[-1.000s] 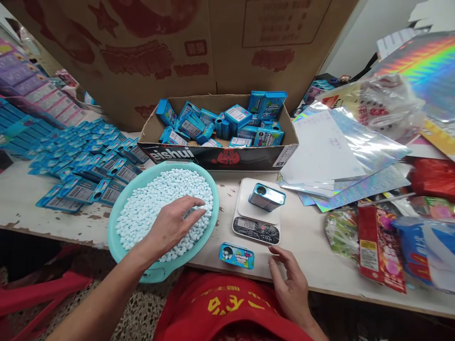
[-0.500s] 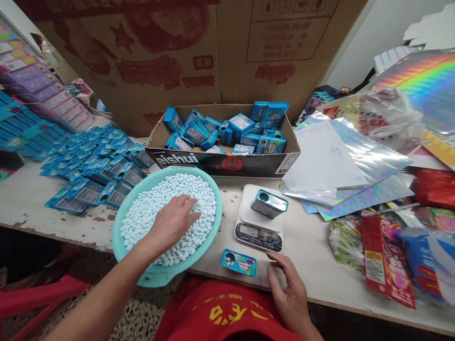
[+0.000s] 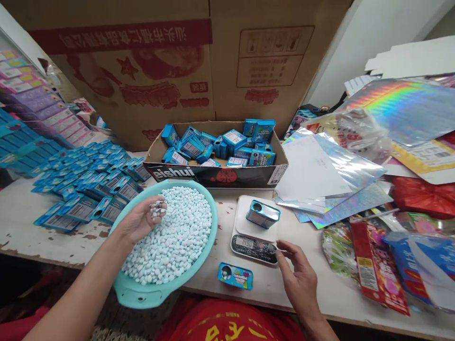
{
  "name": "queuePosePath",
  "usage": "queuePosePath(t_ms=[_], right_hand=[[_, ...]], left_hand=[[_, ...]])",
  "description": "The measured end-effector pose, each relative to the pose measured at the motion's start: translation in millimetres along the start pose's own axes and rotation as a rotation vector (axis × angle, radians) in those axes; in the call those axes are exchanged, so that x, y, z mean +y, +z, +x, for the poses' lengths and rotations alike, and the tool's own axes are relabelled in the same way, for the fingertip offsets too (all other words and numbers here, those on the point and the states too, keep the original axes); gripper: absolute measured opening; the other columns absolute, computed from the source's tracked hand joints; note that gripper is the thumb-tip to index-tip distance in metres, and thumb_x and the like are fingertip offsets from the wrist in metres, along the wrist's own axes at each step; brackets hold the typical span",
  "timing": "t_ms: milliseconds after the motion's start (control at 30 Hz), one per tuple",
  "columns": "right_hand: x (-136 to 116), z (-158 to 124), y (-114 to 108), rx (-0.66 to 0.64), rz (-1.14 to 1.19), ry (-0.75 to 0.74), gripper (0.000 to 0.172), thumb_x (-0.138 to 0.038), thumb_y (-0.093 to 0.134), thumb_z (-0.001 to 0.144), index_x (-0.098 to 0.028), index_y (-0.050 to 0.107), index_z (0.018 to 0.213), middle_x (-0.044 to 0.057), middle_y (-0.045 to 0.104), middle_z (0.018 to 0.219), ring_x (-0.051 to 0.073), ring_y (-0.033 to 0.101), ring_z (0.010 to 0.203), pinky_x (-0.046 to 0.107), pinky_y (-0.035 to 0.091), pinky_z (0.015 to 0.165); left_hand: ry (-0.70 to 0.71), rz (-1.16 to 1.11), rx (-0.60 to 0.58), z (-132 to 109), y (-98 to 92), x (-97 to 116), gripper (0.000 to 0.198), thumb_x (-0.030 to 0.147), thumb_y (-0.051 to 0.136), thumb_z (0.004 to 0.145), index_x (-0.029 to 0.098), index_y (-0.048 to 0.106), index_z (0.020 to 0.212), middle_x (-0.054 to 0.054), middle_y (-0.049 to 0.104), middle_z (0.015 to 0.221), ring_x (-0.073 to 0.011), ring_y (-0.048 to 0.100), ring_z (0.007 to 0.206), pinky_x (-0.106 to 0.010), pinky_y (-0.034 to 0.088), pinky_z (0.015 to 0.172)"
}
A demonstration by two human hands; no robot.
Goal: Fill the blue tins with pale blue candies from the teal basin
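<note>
My left hand point(image 3: 142, 219) is raised over the left side of a turquoise basin point(image 3: 212, 232), its fingers curled around several small white candies point(image 3: 157, 208). More candies of the same kind fill the basin. My right hand point(image 3: 298, 274) is open with thumb and fingers apart, at the lower right corner of a white digital scale point(image 3: 243, 213); whether it touches the scale I cannot tell. A blue tin point(image 3: 263, 214) with a round opening in its top stands on the scale. Below the scale, another blue tin point(image 3: 235, 276) shows a round opening with something whitish in it.
Behind the basin, an open cardboard box point(image 3: 202, 176) holds several blue tins. Rows of blue tins point(image 3: 85, 189) crowd the table's left. A large carton point(image 3: 216, 61) walls off the back. On the right lie papers point(image 3: 305, 166), shiny sheets and candy bags point(image 3: 377, 265).
My left hand has come up out of the candies and moved left, now with several in its fingers. My right hand stays beside the scale. The camera view has shifted slightly.
</note>
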State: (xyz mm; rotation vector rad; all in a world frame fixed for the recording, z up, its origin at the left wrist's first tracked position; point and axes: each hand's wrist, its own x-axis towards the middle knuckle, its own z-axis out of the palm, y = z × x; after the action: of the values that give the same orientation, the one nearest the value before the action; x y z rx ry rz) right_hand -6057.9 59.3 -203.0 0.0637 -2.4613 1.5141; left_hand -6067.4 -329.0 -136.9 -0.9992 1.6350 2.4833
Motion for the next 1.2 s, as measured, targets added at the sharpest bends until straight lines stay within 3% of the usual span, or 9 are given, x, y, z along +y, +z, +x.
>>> queuePosePath(t_ms=[133, 267, 333, 400, 500, 700, 867, 1067, 1200], right_hand=[[-0.9, -1.5, 6.8, 0.001, 0.055, 0.02, 0.024, -0.039, 0.06, 0.083, -0.021, 0.064, 0.097, 0.008, 0.066, 0.093, 0.021, 0.065, 0.081, 0.038, 0.056, 0.074], [-6.6, 26.4, 18.8, 0.108, 0.094, 0.072, 0.054, -0.043, 0.068, 0.075, -0.022, 0.051, 0.122, 0.013, 0.057, 0.122, 0.026, 0.06, 0.105, 0.043, 0.054, 0.082], [-11.2, 47.4, 25.7, 0.068, 0.095, 0.082, 0.069, -0.045, 0.073, 0.067, -0.022, 0.048, 0.126, 0.014, 0.054, 0.128, 0.028, 0.056, 0.111, 0.046, 0.052, 0.088], [-17.4, 65.6, 31.4, -0.049, 0.103, 0.081, 0.059, -0.047, 0.072, 0.066, -0.02, 0.055, 0.116, 0.011, 0.063, 0.115, 0.027, 0.061, 0.101, 0.046, 0.051, 0.088], [-28.4, 79.3, 35.4, -0.146, 0.084, 0.046, 0.039, -0.046, 0.068, 0.069, -0.021, 0.062, 0.098, 0.006, 0.069, 0.094, 0.024, 0.064, 0.084, 0.042, 0.051, 0.081], [-47.0, 77.9, 33.3, -0.173, -0.054, 0.021, 0.033, -0.041, 0.067, 0.072, -0.025, 0.062, 0.1, 0.003, 0.07, 0.096, 0.025, 0.064, 0.085, 0.038, 0.05, 0.076], [-55.9, 82.0, 34.7, -0.163, -0.094, -0.002, 0.032, -0.037, 0.065, 0.072, -0.025, 0.062, 0.101, 0.005, 0.07, 0.1, 0.026, 0.064, 0.089, 0.039, 0.049, 0.078], [-57.2, 83.5, 36.9, -0.153, -0.104, 0.001, 0.032, -0.036, 0.067, 0.07, -0.024, 0.062, 0.1, 0.005, 0.07, 0.099, 0.026, 0.064, 0.089, 0.039, 0.049, 0.078], [-53.4, 81.4, 37.9, -0.157, -0.064, 0.012, 0.032, -0.038, 0.067, 0.07, -0.024, 0.062, 0.098, 0.004, 0.071, 0.096, 0.025, 0.064, 0.087, 0.038, 0.049, 0.077]], left_hand=[[-0.127, -0.13, -0.03, 8.3, 48.0, 7.0, 0.022, 0.025, 0.064, 0.08, 0.014, 0.048, 0.069, 0.004, 0.04, 0.052, -0.003, 0.033, 0.037, -0.009, 0.017, 0.029], [-0.156, -0.228, -0.198, 10.0, 134.9, -0.6, 0.042, 0.04, 0.074, 0.076, 0.015, 0.043, 0.063, 0.01, 0.027, 0.044, -0.001, 0.023, 0.032, -0.009, 0.011, 0.029], [-0.123, -0.247, -0.258, 9.5, 177.6, -11.3, 0.049, 0.05, 0.075, 0.071, 0.016, 0.042, 0.061, 0.01, 0.028, 0.042, -0.0013, 0.023, 0.031, -0.011, 0.01, 0.029], [-0.051, -0.265, -0.277, 10.4, 211.3, -24.1, 0.054, 0.058, 0.075, 0.067, 0.016, 0.042, 0.06, 0.009, 0.031, 0.041, -0.0022, 0.026, 0.031, -0.012, 0.011, 0.03], [0.085, -0.281, -0.241, 14.7, 240.9, -41.1, 0.06, 0.065, 0.076, 0.058, 0.017, 0.042, 0.058, 0.008, 0.032, 0.04, -0.0032, 0.029, 0.032, -0.014, 0.014, 0.031], [0.329, -0.222, -0.175, 18.2, 250.8, -51.9, 0.063, 0.074, 0.069, 0.057, 0.017, 0.041, 0.052, 0.005, 0.037, 0.041, -0.0091, 0.046, 0.039, -0.018, 0.034, 0.038], [0.315, -0.21, -0.129, 16.5, 250.0, -46.6, 0.062, 0.074, 0.065, 0.062, 0.018, 0.042, 0.052, 0.005, 0.037, 0.042, -0.0123, 0.053, 0.043, -0.02, 0.041, 0.043], [0.288, -0.284, -0.141, 19.9, 250.7, -41.3, 0.063, 0.068, 0.071, 0.062, 0.018, 0.035, 0.052, 0.008, 0.03, 0.041, -0.0031, 0.029, 0.033, -0.017, 0.018, 0.034], [0.15, -0.311, -0.184, 21.6, 245.5, -36.7, 0.061, 0.065, 0.072, 0.065, 0.018, 0.034, 0.056, 0.01, 0.024, 0.04, -0.0021, 0.022, 0.032, -0.016, 0.012, 0.034]])
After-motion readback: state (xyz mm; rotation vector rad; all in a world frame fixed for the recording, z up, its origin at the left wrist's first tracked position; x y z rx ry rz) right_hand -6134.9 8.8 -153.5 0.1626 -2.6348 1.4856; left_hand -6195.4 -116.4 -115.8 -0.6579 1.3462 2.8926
